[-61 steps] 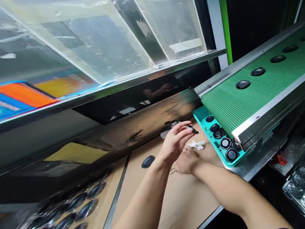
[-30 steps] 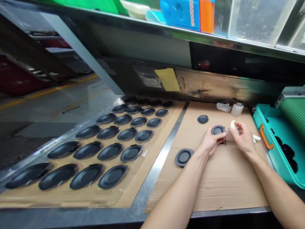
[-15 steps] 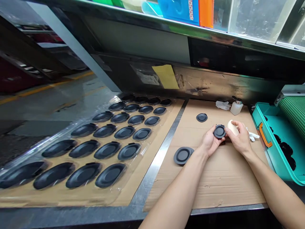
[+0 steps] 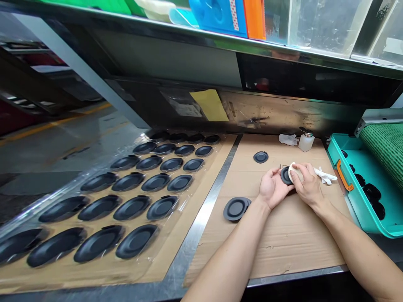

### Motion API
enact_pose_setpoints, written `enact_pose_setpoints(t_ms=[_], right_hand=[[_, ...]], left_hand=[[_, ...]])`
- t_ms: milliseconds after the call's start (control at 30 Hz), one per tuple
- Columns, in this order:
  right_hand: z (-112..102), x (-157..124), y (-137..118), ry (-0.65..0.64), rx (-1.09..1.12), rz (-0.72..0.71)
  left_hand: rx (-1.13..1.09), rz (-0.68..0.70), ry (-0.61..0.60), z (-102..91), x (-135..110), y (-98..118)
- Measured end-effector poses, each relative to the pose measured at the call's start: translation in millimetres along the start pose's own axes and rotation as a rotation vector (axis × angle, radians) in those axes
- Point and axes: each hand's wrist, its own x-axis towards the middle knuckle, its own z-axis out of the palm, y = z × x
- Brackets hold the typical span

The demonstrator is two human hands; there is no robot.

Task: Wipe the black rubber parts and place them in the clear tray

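My left grip point(image 4: 273, 188) cups a black rubber disc point(image 4: 285, 176), half open, to hold it steady; my right grip point(image 4: 310, 188) closes on a white pad point(image 4: 292, 173) pressed against it.

Right now the cardboard sheet point(image 4: 292, 247) sits on the worktop point(image 4: 296, 274), with a metal strip point(image 4: 201, 218) along its left side. Beyond that, a clear tray point(image 4: 151, 268) of rubber diaphragms point(image 4: 132, 207); to the right, a plastic crate point(image 4: 341, 201) under the conveyor belt point(image 4: 385, 147); at the back, a pump bottle point(image 4: 306, 141).

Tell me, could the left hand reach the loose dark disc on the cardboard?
Probably yes: the left hand sits near that disc, only cardboard between them, though it first must free the disc it holds.
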Motion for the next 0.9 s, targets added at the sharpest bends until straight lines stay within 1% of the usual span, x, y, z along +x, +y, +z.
enact_pose_setpoints(t_ms=[100, 233, 333, 400, 467, 533, 600, 700, 833, 900], right_hand=[[-1, 1, 4, 0.003, -0.069, 0.08], [-2, 0, 2, -0.035, -0.183, 0.226], [1, -2, -9, -0.113, -0.15, 0.23], [4, -3, -15, -0.16, -0.098, 0.224], [7, -1, -19, -0.146, -0.112, 0.26], [9, 1, -20, -0.094, -0.197, 0.341], [11, 2, -22, -0.094, -0.277, 0.402], [14, 1, -26, -0.173, -0.334, 0.412], [17, 1, -31, -0.161, -0.399, 0.452], [18, -1, -32, -0.184, -0.372, 0.421]], left_hand=[[-0.008, -0.025, 0.01, -0.8, 0, -3], [0.004, 0.038, 0.097, -2.2, 5, -11], [0.022, 0.093, 0.141, -2.2, 9, -17], [0.03, 0.112, 0.139, -2.2, 12, -22], [0.051, 0.124, 0.097, -2.4, 14, -26], [0.076, 0.151, 0.071, -2.9, 16, -30], [0.086, 0.172, 0.107, -3.7, 16, -33], [0.075, 0.16, 0.156, -5.8, 15, -34], [0.074, 0.177, 0.143, -8.8, 16, -33], [0.094, 0.165, 0.158, -9.7, 17, -32]])
